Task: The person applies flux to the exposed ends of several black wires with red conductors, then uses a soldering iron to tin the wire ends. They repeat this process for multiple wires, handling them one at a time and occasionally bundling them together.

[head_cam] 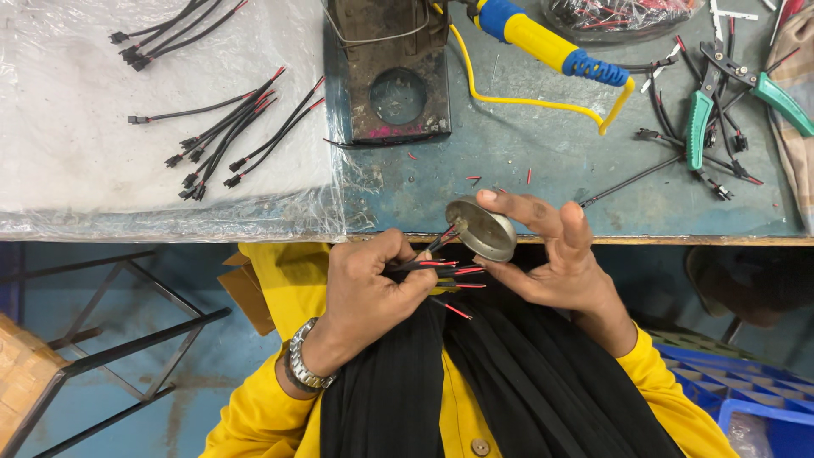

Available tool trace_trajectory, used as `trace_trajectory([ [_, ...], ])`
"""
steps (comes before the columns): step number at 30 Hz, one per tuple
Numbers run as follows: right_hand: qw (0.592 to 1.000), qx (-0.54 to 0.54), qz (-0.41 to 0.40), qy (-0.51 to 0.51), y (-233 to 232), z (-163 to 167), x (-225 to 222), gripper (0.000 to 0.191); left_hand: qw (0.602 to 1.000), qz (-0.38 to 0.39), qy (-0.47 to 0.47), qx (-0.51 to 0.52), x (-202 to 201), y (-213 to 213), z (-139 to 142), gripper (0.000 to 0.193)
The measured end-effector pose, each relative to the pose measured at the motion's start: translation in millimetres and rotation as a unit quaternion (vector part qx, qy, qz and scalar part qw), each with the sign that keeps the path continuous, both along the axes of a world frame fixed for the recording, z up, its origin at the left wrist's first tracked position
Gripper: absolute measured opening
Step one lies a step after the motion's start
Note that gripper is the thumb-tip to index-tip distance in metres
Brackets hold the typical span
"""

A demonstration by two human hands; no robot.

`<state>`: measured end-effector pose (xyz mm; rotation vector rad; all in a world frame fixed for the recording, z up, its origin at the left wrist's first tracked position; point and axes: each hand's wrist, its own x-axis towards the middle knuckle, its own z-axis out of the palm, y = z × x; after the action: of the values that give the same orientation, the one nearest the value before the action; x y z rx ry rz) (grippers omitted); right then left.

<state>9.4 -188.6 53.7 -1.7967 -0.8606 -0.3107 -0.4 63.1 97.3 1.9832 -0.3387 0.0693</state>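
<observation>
My left hand hides the wire bundle's connector ends. The frame's top edge cuts off the bagged wires; the right edge crops the cloth.

I see my right hand pinching a small round tin of dull, scuffed grey metal, while my left hand grips thin red and black plastic-sheathed wires, slightly glossy. My left wrist wears a shiny steel link watch band. A crinkled, clear glossy plastic sheet covers part of the worn, scratched blue-grey painted bench top. The green-handled cutters have smooth plastic grips.
</observation>
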Motion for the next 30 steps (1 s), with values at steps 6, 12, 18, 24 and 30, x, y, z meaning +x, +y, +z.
trace_trajectory([
  [6,1.000,-0.002,-0.004,-0.007,0.2,2.4,1.6,0.134,1.000,0.002,-0.010,-0.008,-0.8,1.2,1.4,0.024],
  [12,1.000,0.003,-0.025,0.018,-4.1,-0.9,0.1,0.136,1.000,-0.007,-0.015,-0.017,0.3,5.0,4.2,0.021],
  [18,0.998,0.019,-0.050,0.043,-8.7,-7.3,-1.2,0.137,0.999,-0.027,-0.026,-0.014,-0.1,8.4,4.0,0.012],
  [24,0.998,0.024,-0.048,0.045,-9.0,-10.6,-2.5,0.137,0.999,-0.035,-0.034,-0.011,-0.2,10.6,1.7,0.012],
  [30,0.997,0.043,-0.032,0.062,-6.5,-9.9,-3.7,0.136,0.998,-0.051,-0.033,-0.016,0.2,12.4,0.8,0.021],
])
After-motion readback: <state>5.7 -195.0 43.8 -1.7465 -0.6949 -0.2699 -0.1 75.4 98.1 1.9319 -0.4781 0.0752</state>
